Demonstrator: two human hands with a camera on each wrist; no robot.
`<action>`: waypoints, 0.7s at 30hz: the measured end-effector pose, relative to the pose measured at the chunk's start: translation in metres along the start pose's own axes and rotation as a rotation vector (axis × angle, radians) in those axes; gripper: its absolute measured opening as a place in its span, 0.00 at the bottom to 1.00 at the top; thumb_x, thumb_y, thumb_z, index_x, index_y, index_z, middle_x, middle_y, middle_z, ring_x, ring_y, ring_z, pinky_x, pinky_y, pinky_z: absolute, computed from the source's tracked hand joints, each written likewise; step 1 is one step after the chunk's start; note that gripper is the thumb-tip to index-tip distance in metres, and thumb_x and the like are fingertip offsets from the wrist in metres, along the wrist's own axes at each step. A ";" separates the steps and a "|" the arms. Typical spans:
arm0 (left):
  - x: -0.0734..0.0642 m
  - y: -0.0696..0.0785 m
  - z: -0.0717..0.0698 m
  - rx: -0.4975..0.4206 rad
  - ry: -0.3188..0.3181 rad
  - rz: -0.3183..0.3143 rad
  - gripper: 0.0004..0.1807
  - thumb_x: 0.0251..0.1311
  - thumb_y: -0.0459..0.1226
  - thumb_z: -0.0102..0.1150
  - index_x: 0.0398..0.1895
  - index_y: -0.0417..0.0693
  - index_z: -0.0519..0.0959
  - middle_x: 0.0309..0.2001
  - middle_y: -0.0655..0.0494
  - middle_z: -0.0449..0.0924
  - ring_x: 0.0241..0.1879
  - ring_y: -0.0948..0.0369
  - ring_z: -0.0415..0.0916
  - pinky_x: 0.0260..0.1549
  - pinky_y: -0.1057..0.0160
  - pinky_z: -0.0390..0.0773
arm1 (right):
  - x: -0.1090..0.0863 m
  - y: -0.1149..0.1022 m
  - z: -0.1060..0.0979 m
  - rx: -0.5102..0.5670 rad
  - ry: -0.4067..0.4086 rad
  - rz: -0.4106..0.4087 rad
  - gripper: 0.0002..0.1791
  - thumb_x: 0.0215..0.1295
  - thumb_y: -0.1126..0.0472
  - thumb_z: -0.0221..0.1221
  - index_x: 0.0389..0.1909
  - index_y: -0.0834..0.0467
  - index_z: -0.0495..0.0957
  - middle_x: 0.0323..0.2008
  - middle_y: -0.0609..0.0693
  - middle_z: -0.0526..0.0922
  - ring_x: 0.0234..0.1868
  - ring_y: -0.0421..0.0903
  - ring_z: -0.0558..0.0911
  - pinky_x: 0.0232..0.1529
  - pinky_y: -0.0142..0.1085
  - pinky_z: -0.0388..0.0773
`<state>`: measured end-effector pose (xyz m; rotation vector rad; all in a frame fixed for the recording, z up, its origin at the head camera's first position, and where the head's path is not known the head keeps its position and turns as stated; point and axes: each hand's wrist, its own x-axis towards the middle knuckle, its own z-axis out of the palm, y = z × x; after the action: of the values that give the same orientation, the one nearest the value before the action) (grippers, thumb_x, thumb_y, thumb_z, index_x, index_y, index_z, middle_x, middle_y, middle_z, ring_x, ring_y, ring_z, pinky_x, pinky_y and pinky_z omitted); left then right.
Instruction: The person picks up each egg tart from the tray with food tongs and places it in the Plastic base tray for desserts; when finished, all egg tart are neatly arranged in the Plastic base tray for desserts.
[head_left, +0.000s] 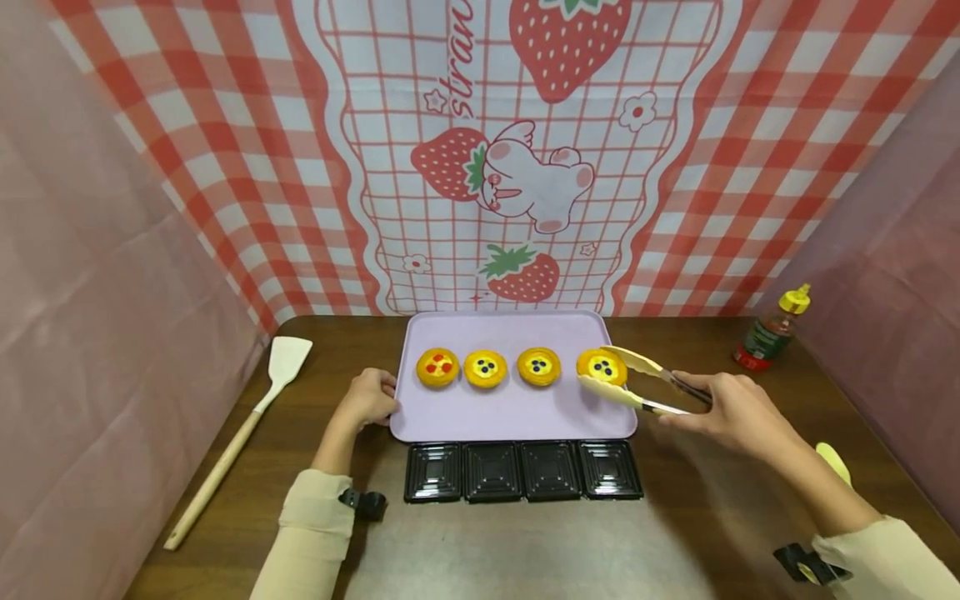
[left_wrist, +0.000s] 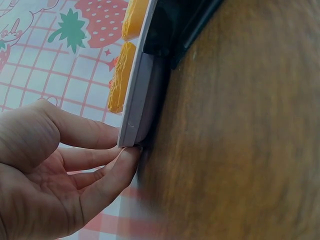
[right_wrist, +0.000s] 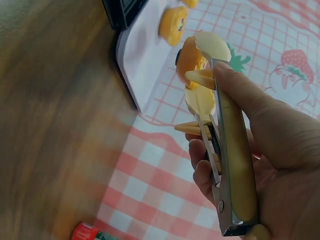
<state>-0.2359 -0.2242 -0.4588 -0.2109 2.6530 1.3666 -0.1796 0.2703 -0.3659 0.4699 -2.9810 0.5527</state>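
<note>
My right hand (head_left: 738,412) grips a pair of kitchen tongs (right_wrist: 235,165) with cream-coloured tips. Between those tips is a tart (head_left: 602,367) with blue berries on top, over the right end of the lilac tray (head_left: 465,417). In the right wrist view this tart looks raised off the tray and tilted. On the tray lie two more tarts with blue berries, a middle one (head_left: 538,367) and another (head_left: 486,368), plus a tart with red toppings (head_left: 438,367) at the left. My left hand (left_wrist: 60,160) pinches the tray's left edge between thumb and fingers.
Black square plastic containers (head_left: 492,472) stand in a row before the tray. At the left lies a white spatula (head_left: 243,433) with a wooden handle. A yellow-capped sauce bottle (head_left: 768,333) stands back right. Something pale yellow (head_left: 832,461) is partly behind the right forearm.
</note>
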 end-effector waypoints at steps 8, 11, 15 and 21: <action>-0.001 0.001 0.000 -0.003 -0.019 -0.003 0.22 0.45 0.20 0.61 0.48 0.24 0.75 0.36 0.39 0.76 0.31 0.52 0.76 0.21 0.57 0.86 | -0.037 -0.003 -0.004 -0.034 0.054 -0.072 0.40 0.45 0.44 0.76 0.56 0.65 0.81 0.25 0.50 0.81 0.19 0.39 0.63 0.20 0.31 0.61; -0.001 0.001 -0.001 -0.006 -0.014 -0.007 0.22 0.45 0.20 0.61 0.48 0.24 0.75 0.36 0.40 0.76 0.31 0.52 0.77 0.21 0.57 0.86 | -0.048 -0.004 -0.002 -0.034 0.095 -0.098 0.39 0.43 0.45 0.77 0.54 0.64 0.82 0.33 0.55 0.86 0.18 0.35 0.61 0.19 0.30 0.61; -0.001 0.001 -0.001 -0.001 -0.007 -0.006 0.21 0.44 0.20 0.61 0.47 0.25 0.76 0.35 0.41 0.76 0.29 0.53 0.76 0.20 0.58 0.86 | -0.061 -0.006 -0.001 -0.034 0.102 -0.099 0.38 0.43 0.45 0.78 0.53 0.62 0.83 0.36 0.54 0.86 0.20 0.34 0.62 0.20 0.30 0.62; -0.001 0.001 -0.001 -0.003 -0.012 0.000 0.21 0.44 0.20 0.61 0.46 0.25 0.76 0.35 0.41 0.76 0.29 0.53 0.76 0.20 0.59 0.86 | -0.077 -0.008 0.002 -0.009 0.104 -0.110 0.37 0.41 0.46 0.78 0.52 0.61 0.84 0.29 0.41 0.81 0.22 0.32 0.63 0.20 0.28 0.62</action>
<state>-0.2352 -0.2242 -0.4570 -0.2015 2.6415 1.3669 -0.1038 0.2845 -0.3752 0.5820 -2.8372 0.5366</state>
